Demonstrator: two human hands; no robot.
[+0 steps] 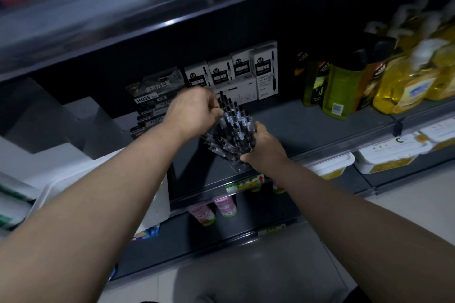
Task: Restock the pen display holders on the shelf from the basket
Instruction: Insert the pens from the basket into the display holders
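Observation:
A clear pen display holder (231, 138) full of several black pens stands tilted on the dark shelf (307, 128), near its front edge. My right hand (264, 146) grips the holder's lower right side. My left hand (194, 112) is closed on the tops of pens at the holder's upper left. The basket is not in view.
White pen boxes (236, 71) and dark HQ35 boxes (155, 98) line the back of the shelf. Green and yellow bottles (344, 86) stand to the right. White tubs (389, 152) and pink-labelled bottles (225, 206) sit on the lower shelves. A white box (157, 204) is at the left.

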